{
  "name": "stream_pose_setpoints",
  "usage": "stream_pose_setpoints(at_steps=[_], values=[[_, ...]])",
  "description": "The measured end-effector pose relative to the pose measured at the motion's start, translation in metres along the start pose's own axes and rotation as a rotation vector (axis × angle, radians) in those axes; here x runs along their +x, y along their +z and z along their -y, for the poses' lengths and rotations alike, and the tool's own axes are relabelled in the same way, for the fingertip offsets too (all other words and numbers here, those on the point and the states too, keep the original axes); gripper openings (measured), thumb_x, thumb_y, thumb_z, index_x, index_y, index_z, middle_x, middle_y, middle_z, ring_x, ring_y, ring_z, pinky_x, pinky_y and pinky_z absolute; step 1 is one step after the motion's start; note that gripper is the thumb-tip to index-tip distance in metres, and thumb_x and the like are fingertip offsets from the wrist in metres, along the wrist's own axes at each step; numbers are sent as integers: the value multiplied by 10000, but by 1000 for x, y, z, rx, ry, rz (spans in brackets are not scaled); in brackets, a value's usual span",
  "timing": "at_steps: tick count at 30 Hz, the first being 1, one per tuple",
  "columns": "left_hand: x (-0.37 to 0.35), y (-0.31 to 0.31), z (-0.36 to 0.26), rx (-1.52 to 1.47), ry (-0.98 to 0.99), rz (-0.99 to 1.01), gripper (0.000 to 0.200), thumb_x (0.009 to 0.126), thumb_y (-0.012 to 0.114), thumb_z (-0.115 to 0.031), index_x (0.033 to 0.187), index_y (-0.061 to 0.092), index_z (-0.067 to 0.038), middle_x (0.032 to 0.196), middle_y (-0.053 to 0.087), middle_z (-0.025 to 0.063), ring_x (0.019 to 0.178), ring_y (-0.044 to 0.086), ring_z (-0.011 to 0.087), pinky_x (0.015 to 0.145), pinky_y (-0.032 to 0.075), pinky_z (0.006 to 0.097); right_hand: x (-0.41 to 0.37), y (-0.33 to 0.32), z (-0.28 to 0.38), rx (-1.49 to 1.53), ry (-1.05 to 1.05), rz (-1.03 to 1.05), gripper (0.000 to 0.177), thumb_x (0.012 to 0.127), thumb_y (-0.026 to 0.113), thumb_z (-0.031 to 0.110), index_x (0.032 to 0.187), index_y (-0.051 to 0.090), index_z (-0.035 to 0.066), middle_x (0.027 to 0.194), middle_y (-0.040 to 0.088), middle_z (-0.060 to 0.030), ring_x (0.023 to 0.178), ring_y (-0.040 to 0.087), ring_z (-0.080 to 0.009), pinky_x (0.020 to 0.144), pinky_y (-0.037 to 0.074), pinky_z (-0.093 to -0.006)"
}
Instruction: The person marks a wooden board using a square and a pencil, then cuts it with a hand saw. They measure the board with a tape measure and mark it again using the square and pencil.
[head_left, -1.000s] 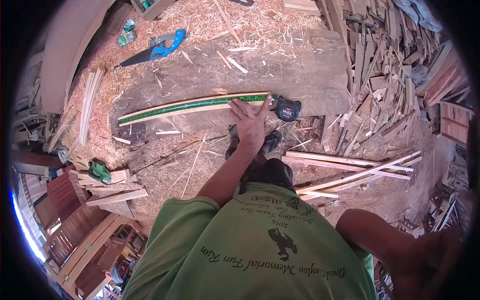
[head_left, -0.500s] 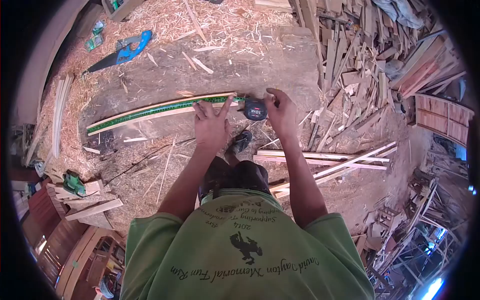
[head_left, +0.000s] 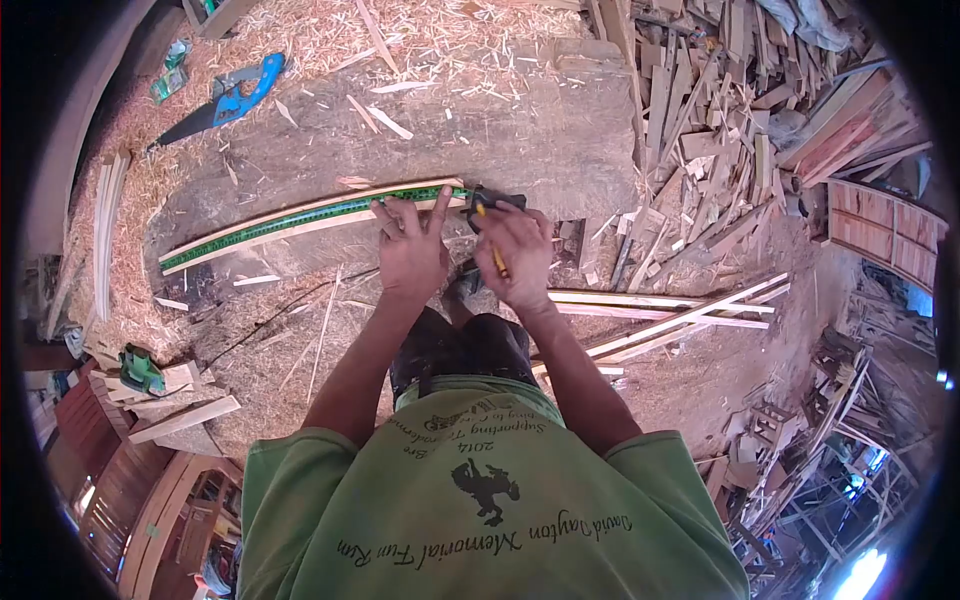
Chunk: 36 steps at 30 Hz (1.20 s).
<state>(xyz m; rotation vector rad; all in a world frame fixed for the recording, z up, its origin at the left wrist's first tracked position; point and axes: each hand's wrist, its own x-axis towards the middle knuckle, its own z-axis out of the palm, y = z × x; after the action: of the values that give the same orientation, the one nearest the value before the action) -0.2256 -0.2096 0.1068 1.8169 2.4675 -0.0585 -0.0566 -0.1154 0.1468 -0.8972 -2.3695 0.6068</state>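
A pale wooden strip [head_left: 310, 231] lies across the worn board, with the green blade of a tape measure [head_left: 290, 217] stretched along it. My left hand [head_left: 412, 250] presses on the strip and blade near their right end, fingers spread. Held in my right hand [head_left: 522, 250] is a yellow pencil [head_left: 501, 262], its upper end close to the end of the strip. The dark case of the tape measure [head_left: 512, 199] sits just beyond my right fingers, which partly cover it.
A blue-handled handsaw [head_left: 232, 103] rests at the upper left among shavings. Long strips [head_left: 680, 318] lie crossed on the ground at right. A green power tool [head_left: 141, 368] stands on offcuts at lower left. Scrap wood [head_left: 700, 130] is heaped at upper right.
My right hand has moved left, from beside the tape case to the strip's end, and a pencil now shows in it. My left hand stays on the strip.
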Motion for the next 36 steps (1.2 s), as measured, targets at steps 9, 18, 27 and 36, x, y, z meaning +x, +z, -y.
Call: stream_pose_setpoints(at_steps=[9, 18, 27, 36], values=[[-4, 2, 1, -46, 3, -37, 998, 860, 774, -271, 1722, 295, -425, 1531, 393, 440, 1427, 372, 735, 977, 617, 579, -9, 40, -4, -126, -20, 96, 502, 892, 726, 172, 1375, 652, 58, 1308, 733, -106, 1386, 541, -358, 1162, 373, -580], [-5, 7, 0, -45, -9, -8, 1010, 869, 771, -276, 1725, 264, -450, 1559, 360, 448, 1461, 322, 738, 934, 644, 571, -15, 50, -4, -208, -33, 143, 530, 892, 731, 234, 1378, 630, 48, 1404, 681, -119, 1463, 459, -385, 1235, 284, -675], [-6, 8, -1, -39, -16, 16, 1031, 856, 778, -256, 1728, 261, -444, 1579, 327, 462, 1472, 304, 743, 947, 637, 583, -20, 50, -10, -170, -15, 192, 577, 894, 742, 259, 1413, 610, 44, 1483, 645, -127, 1491, 433, -387, 1265, 239, -693], [-6, 11, -1, -45, -11, -14, 1010, 842, 786, -253, 1716, 312, -431, 1571, 333, 466, 1483, 282, 744, 983, 620, 585, -16, 50, -6, -137, -3, 99, 483, 911, 736, 161, 1378, 647, 76, 1336, 725, -95, 1413, 505, -380, 1223, 291, -669]])
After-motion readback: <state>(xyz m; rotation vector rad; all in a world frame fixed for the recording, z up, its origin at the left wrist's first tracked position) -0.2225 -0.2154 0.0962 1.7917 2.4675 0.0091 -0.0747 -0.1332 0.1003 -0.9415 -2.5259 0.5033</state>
